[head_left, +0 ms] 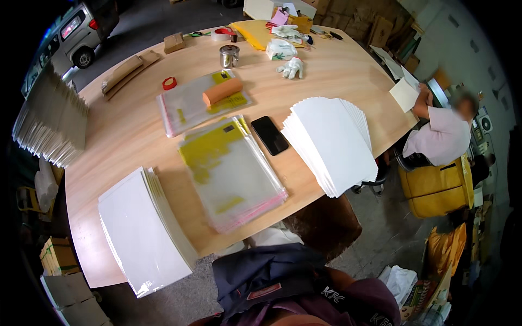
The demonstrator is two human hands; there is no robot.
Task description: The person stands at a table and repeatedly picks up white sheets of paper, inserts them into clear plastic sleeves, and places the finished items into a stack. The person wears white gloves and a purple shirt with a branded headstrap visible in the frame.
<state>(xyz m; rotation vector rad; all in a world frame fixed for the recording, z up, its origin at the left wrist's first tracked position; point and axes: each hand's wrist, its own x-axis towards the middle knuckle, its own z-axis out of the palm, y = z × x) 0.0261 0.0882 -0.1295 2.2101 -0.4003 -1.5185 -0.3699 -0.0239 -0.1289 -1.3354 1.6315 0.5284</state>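
Neither of my hands shows; only dark clothing (pixel 272 271) and bits of bare skin appear at the lower edge. Before me on the wooden table lies a stack of clear plastic sleeves (pixel 239 174) with yellow and pink showing through. To its left is a thick pile of white sheets in glossy clear wrapping (pixel 144 233), overhanging the front edge. A fanned stack of white sheets (pixel 331 141) lies to the right. Between sleeves and fan rests a black phone (pixel 269 135). Behind, an orange roll (pixel 222 92) sits on a second stack of clear sleeves (pixel 179 111).
Toward the back are a metal cup (pixel 229 56), a red tape roll (pixel 169 83), white gloves (pixel 291 68), a tissue pack (pixel 281 50) and folded brown cardboard (pixel 128 73). A tall stack of wrapped sheets (pixel 51 117) stands at left. Another person (pixel 443 127) sits at right, handling paper.
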